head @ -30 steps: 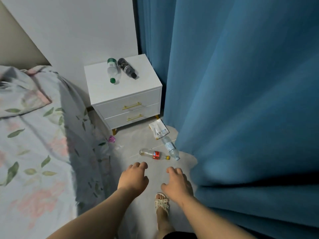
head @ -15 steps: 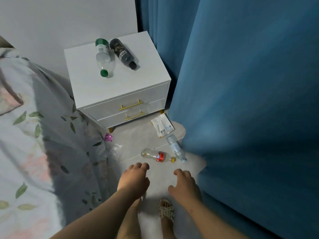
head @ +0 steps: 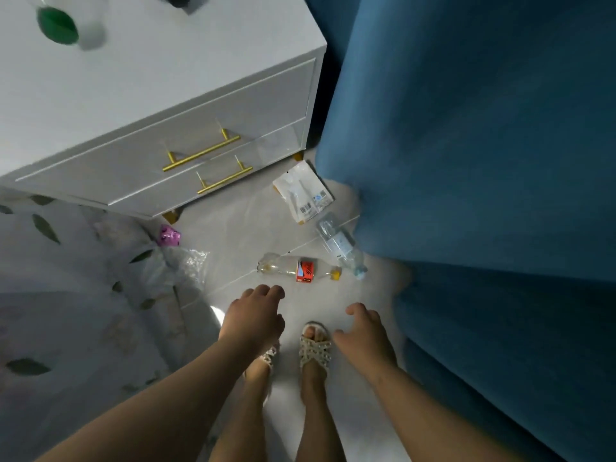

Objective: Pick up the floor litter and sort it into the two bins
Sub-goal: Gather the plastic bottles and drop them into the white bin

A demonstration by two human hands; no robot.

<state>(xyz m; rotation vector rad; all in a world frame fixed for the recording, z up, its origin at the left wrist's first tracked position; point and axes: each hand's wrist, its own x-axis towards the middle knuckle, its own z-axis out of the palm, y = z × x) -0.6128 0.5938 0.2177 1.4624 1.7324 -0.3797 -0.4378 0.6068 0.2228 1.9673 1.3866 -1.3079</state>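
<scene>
On the pale floor lies a clear bottle with a red label and yellow cap (head: 300,269). A second clear bottle with a blue cap (head: 340,246) lies just right of it, against the curtain. A white wrapper (head: 303,191) rests beyond them, near the nightstand. A small pink scrap (head: 169,235) and a crumpled clear plastic bag (head: 181,266) lie at the bed's edge. My left hand (head: 253,316) hovers just short of the red-label bottle, fingers loosely curled and holding nothing. My right hand (head: 365,333) hangs relaxed and apart from both bottles. No bins are in view.
A white nightstand (head: 160,105) with gold handles stands ahead on the left, with a green-capped bottle (head: 65,25) on top. A blue curtain (head: 483,145) fills the right side. A floral bedspread (head: 66,311) crowds the left. My sandalled feet (head: 315,348) stand below my hands.
I have stepped forward and leaned down, so the nightstand and the litter appear closer. Both hands have stayed low in front of me, holding nothing.
</scene>
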